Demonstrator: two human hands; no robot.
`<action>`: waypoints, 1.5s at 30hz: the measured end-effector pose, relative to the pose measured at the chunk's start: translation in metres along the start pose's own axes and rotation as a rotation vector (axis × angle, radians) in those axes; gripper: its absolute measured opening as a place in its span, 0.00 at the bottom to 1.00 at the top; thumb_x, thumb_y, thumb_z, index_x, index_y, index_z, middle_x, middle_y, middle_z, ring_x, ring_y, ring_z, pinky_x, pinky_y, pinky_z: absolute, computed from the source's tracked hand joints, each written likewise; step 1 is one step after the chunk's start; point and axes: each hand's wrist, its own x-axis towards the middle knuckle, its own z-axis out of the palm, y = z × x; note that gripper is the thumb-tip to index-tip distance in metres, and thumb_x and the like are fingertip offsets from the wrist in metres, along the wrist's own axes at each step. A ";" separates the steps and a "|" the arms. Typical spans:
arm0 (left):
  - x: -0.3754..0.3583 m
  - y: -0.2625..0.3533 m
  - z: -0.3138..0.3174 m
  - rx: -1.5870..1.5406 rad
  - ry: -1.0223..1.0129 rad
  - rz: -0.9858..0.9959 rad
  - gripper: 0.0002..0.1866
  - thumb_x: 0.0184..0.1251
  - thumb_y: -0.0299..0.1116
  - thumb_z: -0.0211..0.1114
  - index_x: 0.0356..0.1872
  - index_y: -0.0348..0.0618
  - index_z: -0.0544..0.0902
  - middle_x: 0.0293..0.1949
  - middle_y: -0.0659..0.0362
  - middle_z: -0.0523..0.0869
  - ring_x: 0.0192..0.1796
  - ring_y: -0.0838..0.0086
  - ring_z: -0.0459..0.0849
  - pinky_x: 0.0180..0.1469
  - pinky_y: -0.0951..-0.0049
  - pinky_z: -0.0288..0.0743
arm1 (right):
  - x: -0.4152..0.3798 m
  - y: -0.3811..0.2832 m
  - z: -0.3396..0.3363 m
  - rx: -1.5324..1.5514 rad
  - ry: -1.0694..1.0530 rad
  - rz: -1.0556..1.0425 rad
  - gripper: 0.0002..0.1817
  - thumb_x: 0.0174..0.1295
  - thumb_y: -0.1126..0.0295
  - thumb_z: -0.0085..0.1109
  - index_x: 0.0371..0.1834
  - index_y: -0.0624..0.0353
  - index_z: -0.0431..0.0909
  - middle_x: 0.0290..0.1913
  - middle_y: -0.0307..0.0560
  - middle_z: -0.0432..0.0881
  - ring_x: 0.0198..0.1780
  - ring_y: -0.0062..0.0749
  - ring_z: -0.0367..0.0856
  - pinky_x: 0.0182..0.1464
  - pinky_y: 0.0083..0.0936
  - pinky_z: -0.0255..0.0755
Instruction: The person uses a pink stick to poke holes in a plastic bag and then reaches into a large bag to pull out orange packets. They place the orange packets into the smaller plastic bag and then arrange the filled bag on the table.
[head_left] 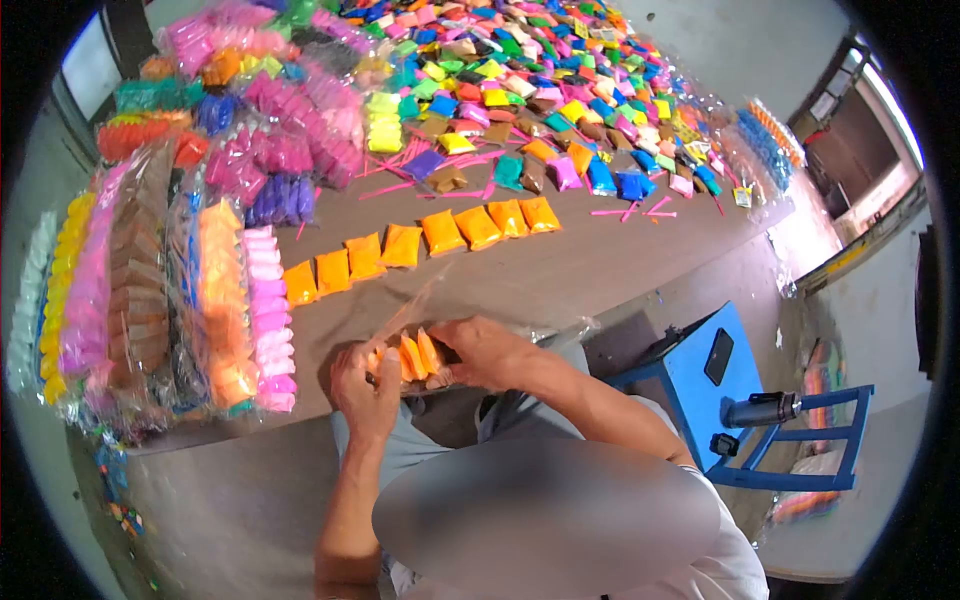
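Note:
Between my two hands, at the near edge of the table, stands a short row of small orange packets (pixel 420 355) pressed side by side. My left hand (pixel 364 388) closes around their left end, thumb and fingers curled against them. From the other side my right hand (pixel 484 352) grips the right end, its fingers bent around the packets. Thin clear plastic (pixel 428 292) spreads out around and behind the hands. Beyond it, a slanting line of loose orange packets (pixel 441 233) lies flat on the table (pixel 520 285).
Left, long clear bags of stacked packets (pixel 140 290) line the table. A large heap of mixed-colour packets (pixel 530 80) covers the back, with pink sticks (pixel 400 160) in front. At right, a blue chair (pixel 690 390) carries a phone (pixel 718 357) and a dark bottle (pixel 765 408).

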 end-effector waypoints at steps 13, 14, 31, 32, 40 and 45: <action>-0.008 -0.013 0.003 -0.013 -0.040 -0.031 0.18 0.68 0.40 0.59 0.44 0.30 0.82 0.39 0.47 0.85 0.43 0.59 0.83 0.49 0.64 0.73 | -0.105 -0.006 -0.126 0.011 0.726 0.005 0.12 0.59 0.76 0.61 0.47 0.63 0.81 0.40 0.50 0.86 0.38 0.38 0.87 0.40 0.33 0.80; -0.008 -0.010 0.003 -0.063 -0.041 -0.074 0.16 0.65 0.38 0.61 0.43 0.33 0.82 0.39 0.48 0.84 0.44 0.56 0.81 0.50 0.60 0.72 | -0.085 0.020 -0.139 -0.129 0.782 0.075 0.15 0.58 0.78 0.60 0.50 0.62 0.81 0.44 0.50 0.86 0.43 0.40 0.87 0.45 0.34 0.80; -0.009 -0.018 0.002 -0.062 -0.101 -0.093 0.21 0.70 0.42 0.58 0.46 0.29 0.81 0.38 0.52 0.84 0.41 0.68 0.82 0.46 0.67 0.74 | 0.006 0.137 -0.110 -0.327 0.740 -0.192 0.23 0.53 0.83 0.52 0.56 0.63 0.72 0.56 0.57 0.77 0.58 0.55 0.73 0.63 0.40 0.70; -0.009 -0.015 0.002 -0.072 -0.081 -0.057 0.21 0.70 0.42 0.58 0.47 0.29 0.81 0.38 0.52 0.84 0.41 0.68 0.82 0.46 0.67 0.73 | 0.011 0.140 -0.104 -0.384 0.756 -0.248 0.25 0.54 0.81 0.53 0.58 0.62 0.72 0.58 0.56 0.77 0.61 0.54 0.72 0.64 0.41 0.68; -0.004 -0.006 0.000 -0.128 -0.077 -0.104 0.15 0.63 0.37 0.62 0.44 0.37 0.84 0.37 0.50 0.84 0.44 0.57 0.81 0.52 0.59 0.70 | 0.034 0.147 -0.106 -0.479 0.520 -0.260 0.31 0.49 0.74 0.63 0.62 0.59 0.72 0.62 0.54 0.76 0.66 0.50 0.69 0.69 0.40 0.63; -0.005 -0.001 -0.002 -0.104 -0.045 -0.087 0.14 0.63 0.37 0.62 0.41 0.37 0.84 0.37 0.49 0.83 0.43 0.55 0.80 0.51 0.58 0.70 | 0.037 0.146 -0.109 -0.515 0.540 -0.211 0.28 0.50 0.72 0.63 0.59 0.59 0.76 0.55 0.57 0.81 0.59 0.48 0.78 0.61 0.37 0.71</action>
